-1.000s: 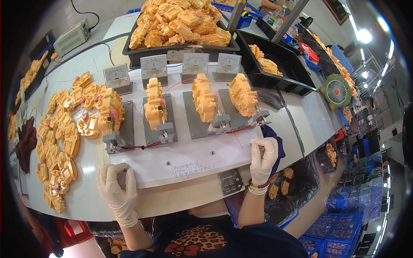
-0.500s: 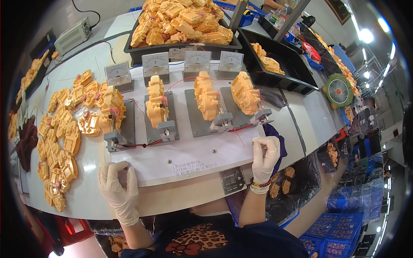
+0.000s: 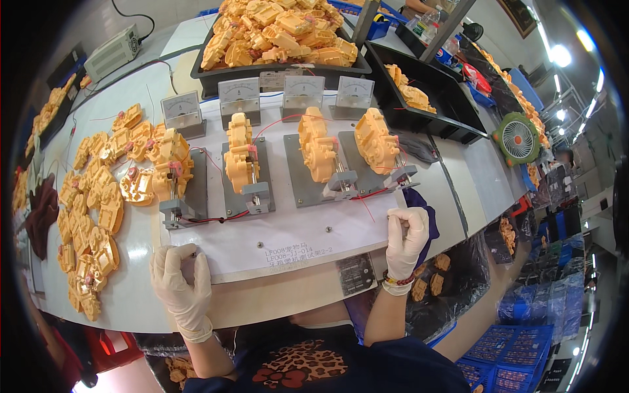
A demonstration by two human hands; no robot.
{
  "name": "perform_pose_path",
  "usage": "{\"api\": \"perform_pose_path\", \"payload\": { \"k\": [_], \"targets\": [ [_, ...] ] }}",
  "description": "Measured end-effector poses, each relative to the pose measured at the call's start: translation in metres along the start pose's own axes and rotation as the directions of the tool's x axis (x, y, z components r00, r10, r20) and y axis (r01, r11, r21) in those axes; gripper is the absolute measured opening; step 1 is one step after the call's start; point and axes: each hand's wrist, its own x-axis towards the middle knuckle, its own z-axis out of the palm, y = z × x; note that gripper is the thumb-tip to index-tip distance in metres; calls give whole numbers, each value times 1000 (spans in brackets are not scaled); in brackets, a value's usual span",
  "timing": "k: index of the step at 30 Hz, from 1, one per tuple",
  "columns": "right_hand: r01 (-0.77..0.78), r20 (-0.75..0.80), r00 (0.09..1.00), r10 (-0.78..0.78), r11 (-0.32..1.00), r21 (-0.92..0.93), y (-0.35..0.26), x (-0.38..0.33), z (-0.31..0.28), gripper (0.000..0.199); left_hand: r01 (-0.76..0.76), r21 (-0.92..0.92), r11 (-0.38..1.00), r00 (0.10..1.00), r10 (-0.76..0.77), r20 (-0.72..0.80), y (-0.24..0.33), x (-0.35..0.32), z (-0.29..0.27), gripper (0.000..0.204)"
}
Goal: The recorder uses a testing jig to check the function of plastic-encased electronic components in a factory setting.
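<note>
Shows four yellow casings (image 3: 316, 147) upright on grey stands (image 3: 293, 171), set back from the near edge of the table (image 3: 141, 301). Look light, rigid and a little slick, probably hard plastic; likely to chip at the small lugs or tear at the thin red wires (image 3: 286, 118) sooner than bend. Best taken by the broad flanks, high up, clear of wires and stands. At the table's near edge, toward the left, can see a gloved left hand (image 3: 180, 281), fingers curled to a narrow gap; farther right, beside a purple cloth (image 3: 432, 226), a right hand (image 3: 405, 242), fingertips drawn in near the thumb. Cannot tell of anything pinched in either. Toward the far edge, can find a black tray (image 3: 208, 81) heaped above its rim with casings; toward the far right corner, a second tray (image 3: 449, 129) with a few at its left end. Along the left edge, more lying loose. Beyond the right edge, lower down, blue crates (image 3: 504, 347) with contents too small to make out.
</note>
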Motion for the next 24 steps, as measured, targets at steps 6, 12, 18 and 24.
{"api": "perform_pose_path", "payload": {
  "k": [6, 12, 18, 24],
  "targets": [
    [-5, 10, 1000, 5, 1000, 4, -1, 0, -1, 12, -12, 15, 1000, 1000, 12, -3, -1, -1, 0, 14],
    [-170, 76, 983, 166, 985, 37, -12, 6, -10, 7, -6, 9, 1000, 1000, 6, 2, 0, -1, 0, 14],
    [-179, 179, 968, 174, 984, 9, -6, 12, -15, 5, 6, 8, 1000, 1000, -6, -1, 2, 1, 0, 13],
    [-233, 166, 961, 222, 971, 48, -10, 12, -13, 6, 16, 0, 1000, 1000, -16, 6, 2, 1, 1, 14]
  ]
}}
